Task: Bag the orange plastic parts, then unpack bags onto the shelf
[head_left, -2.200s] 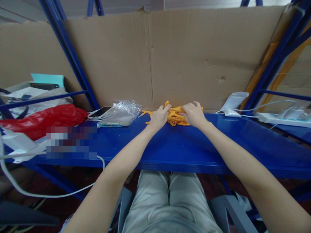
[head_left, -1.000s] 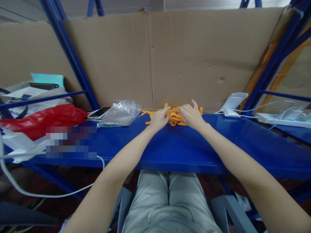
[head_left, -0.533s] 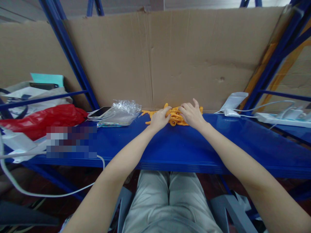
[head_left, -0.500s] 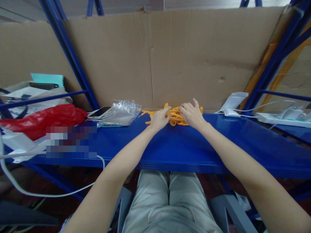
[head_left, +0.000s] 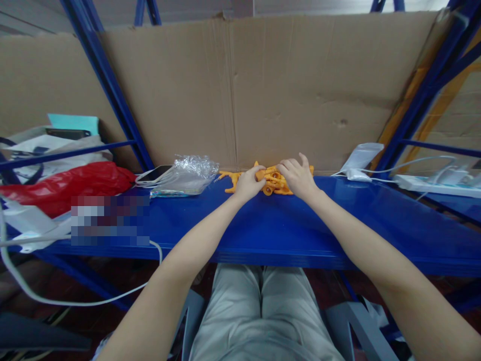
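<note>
Orange plastic parts [head_left: 277, 183] lie in a cluster near the back of the blue shelf, against the cardboard. Several have round, ring-like ends; another orange part [head_left: 229, 176] with branching, prong-like ends lies to the left. My left hand [head_left: 248, 184] is closed, its thumb and fingers around a short, rounded orange piece [head_left: 260, 174] at the cluster's left side. My right hand [head_left: 298, 176] rests over the cluster's right side, fingers bent down on an orange part and one finger raised. Its fingertips are partly hidden, as are the parts beneath the palm.
Left of my hands are a clear plastic bag [head_left: 191, 175], a phone [head_left: 156, 173] with a white cable, and a red bag [head_left: 75, 185]. A white adapter [head_left: 358, 173] and a power strip [head_left: 436, 185] sit at the right. A cardboard sheet [head_left: 293, 90] stands behind.
My left hand has shifted slightly to the right and turned a little, and the rounded orange piece at its fingertips shows more. My right hand has barely moved.
</note>
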The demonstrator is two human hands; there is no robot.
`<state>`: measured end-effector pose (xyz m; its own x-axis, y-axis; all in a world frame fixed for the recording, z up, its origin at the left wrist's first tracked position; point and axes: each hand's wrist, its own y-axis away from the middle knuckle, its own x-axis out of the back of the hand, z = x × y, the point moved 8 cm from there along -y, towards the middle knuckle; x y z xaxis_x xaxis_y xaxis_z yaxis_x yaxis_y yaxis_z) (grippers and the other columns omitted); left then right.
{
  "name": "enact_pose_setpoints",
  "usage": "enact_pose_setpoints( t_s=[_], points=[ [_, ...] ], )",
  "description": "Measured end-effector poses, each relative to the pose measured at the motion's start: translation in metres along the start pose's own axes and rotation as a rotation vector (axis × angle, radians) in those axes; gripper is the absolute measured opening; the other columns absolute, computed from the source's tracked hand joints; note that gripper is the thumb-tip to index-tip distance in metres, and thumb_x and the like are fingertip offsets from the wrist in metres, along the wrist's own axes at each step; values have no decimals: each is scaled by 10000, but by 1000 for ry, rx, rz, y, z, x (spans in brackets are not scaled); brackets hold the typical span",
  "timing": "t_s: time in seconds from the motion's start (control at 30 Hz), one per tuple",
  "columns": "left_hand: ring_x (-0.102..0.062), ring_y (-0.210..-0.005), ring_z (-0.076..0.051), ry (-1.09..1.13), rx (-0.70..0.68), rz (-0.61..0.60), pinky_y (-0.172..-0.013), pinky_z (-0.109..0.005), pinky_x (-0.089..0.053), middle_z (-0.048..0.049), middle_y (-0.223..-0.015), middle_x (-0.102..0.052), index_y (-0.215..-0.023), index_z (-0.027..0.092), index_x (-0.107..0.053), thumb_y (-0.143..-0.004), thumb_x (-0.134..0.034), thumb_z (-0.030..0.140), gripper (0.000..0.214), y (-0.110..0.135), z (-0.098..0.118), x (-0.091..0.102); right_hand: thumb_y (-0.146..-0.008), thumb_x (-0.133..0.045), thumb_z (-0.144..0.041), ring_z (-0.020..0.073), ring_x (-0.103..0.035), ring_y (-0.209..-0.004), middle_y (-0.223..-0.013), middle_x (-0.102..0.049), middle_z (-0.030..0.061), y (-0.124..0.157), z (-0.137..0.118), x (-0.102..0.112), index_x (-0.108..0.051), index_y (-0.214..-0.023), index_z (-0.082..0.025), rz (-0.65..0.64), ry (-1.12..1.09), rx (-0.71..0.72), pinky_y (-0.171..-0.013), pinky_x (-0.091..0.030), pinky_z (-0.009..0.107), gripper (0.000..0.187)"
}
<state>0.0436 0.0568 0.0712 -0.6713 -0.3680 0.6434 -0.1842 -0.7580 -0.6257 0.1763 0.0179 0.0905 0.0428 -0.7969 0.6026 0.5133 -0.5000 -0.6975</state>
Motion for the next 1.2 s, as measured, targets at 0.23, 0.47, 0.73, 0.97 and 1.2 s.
enact_pose_setpoints(
  t_s=[0.23, 0.47, 0.73, 0.97, 1.2],
  points=[
    [-657, -782, -179, 72, 72, 44, -709, -272, -497, -34, -864, -720, -1097, 172, -686, -759, -620, 175, 344, -7, -27, 3, -885, -326, -70, 244, -520, -1041, -1101, -630, 115, 6, 33, -4, -627, -1052, -196, 26, -28, -130, -1112, -209, 544, 367],
    [-641, -697, -168, 69, 104, 43, -664, -255, -476, -14, -768, -702, -1083, 175, -687, -762, -628, 183, 327, -6, -31, 6, -892, -364, -133, 269, -519, -1050, -1139, -607, 136, 12, 59, 2, -597, -1182, -189, 160, -76, -225, -1072, -274, 561, 377],
    [-635, -682, -173, 29, 97, 33, -678, -265, -467, -15, -757, -696, -1112, 172, -686, -773, -619, 173, 345, -4, -24, 7, -885, -428, -205, 317, -521, -1031, -1097, -643, 178, 28, 110, -7, -518, -1300, -152, 256, -115, -450, -931, -343, 542, 427],
    [-641, -709, -171, 30, 101, 29, -706, -264, -470, -25, -802, -707, -1124, 172, -685, -773, -621, 167, 357, -4, -24, 6, -861, -444, -233, 286, -550, -927, -1004, -633, 153, 82, 182, -48, -574, -1054, -174, 184, -236, -770, -796, -430, 418, 240],
    [-614, -695, -150, 38, 84, 40, -705, -247, -453, -24, -815, -707, -1109, 168, -695, -770, -621, 162, 348, -2, -22, 8, -835, -527, -136, 255, -602, -919, -975, -650, 151, 118, 188, -64, -599, -981, -129, -154, -247, -1051, -827, -462, 376, 163]
  ],
)
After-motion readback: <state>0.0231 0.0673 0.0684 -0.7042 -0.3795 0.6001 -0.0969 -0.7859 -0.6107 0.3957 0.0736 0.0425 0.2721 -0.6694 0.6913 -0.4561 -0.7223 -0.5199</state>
